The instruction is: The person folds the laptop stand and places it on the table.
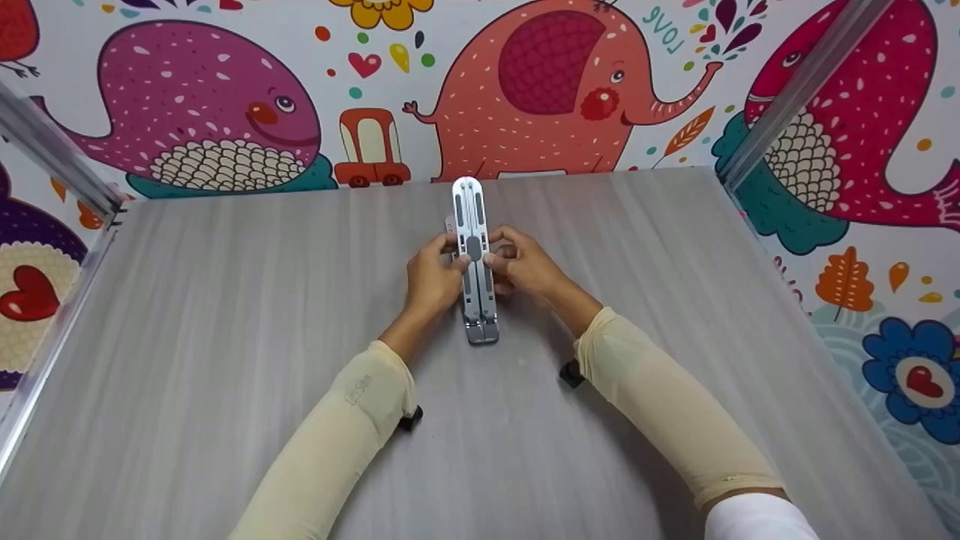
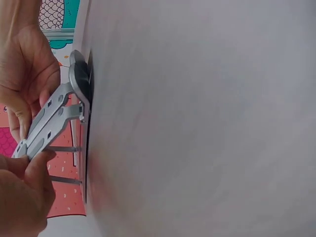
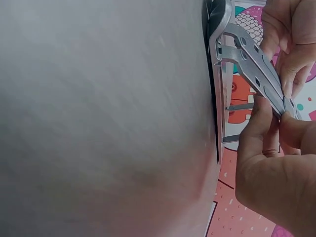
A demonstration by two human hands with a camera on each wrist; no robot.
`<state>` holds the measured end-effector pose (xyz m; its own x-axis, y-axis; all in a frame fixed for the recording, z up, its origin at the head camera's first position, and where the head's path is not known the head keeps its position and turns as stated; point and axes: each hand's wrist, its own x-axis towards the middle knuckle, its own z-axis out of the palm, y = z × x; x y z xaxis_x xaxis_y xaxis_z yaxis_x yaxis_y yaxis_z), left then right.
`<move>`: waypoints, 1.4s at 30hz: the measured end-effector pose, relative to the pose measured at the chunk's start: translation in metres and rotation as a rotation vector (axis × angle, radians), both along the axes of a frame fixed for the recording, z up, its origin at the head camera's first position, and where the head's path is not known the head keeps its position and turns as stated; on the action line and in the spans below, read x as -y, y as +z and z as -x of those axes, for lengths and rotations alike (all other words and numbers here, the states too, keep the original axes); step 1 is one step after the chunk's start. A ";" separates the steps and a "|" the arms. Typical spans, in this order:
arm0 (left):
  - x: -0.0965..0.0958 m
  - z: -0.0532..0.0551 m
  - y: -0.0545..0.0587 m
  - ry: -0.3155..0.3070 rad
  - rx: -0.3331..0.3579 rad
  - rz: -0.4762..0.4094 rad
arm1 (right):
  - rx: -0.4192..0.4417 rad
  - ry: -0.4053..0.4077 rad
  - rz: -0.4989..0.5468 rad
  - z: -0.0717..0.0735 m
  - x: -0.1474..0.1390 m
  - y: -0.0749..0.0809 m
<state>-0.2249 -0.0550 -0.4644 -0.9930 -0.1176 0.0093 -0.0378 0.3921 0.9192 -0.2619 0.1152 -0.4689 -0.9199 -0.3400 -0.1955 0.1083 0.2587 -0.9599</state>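
A silver folding laptop stand (image 1: 470,206) stands on the table with its two long bars close together. Its upper bars (image 2: 55,118) slope up from the base, and thin struts (image 2: 64,149) show between them and the base. Dark grey pads line its top, and its hooked front end (image 1: 481,331) points toward me. My left hand (image 1: 435,279) pinches the left bar near the middle, thumb on top. From the other side my right hand (image 1: 531,264) pinches the right bar, thumb on top, with fingers curled beneath. Both thumbs lie beside the oval pad (image 1: 474,248).
The grey wood-grain table (image 1: 247,300) extends around the stand. Behind it rises a wall printed with a coral elephant (image 1: 480,97) and a purple whale (image 1: 202,90). Metal posts (image 1: 795,97) stand at the back corners. Beige sleeves (image 1: 337,420) cover both forearms.
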 end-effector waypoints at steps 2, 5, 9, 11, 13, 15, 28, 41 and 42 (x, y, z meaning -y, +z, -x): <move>-0.001 -0.001 -0.001 0.011 -0.014 0.015 | -0.001 -0.004 -0.001 -0.001 0.001 0.000; -0.002 -0.004 -0.003 0.024 -0.044 0.057 | -0.002 -0.021 0.004 -0.002 0.002 0.000; -0.008 -0.006 -0.006 0.039 -0.053 0.090 | -0.009 -0.030 -0.008 -0.004 0.000 0.003; -0.009 -0.008 -0.006 0.047 -0.041 0.096 | -0.014 -0.019 -0.028 -0.003 0.000 0.005; -0.009 -0.009 -0.005 0.053 -0.033 0.103 | -0.031 -0.001 -0.059 -0.001 0.000 0.008; -0.007 -0.011 -0.003 0.053 -0.034 0.116 | -0.071 0.009 -0.106 0.001 0.000 0.012; -0.020 -0.059 0.002 -0.100 0.117 0.249 | -0.419 -0.059 -0.336 0.030 0.007 0.049; -0.042 -0.072 0.010 -0.115 0.231 0.527 | -0.568 0.082 -0.617 0.059 0.032 0.089; -0.044 -0.072 0.010 -0.111 0.238 0.542 | -0.561 0.097 -0.642 0.060 0.034 0.089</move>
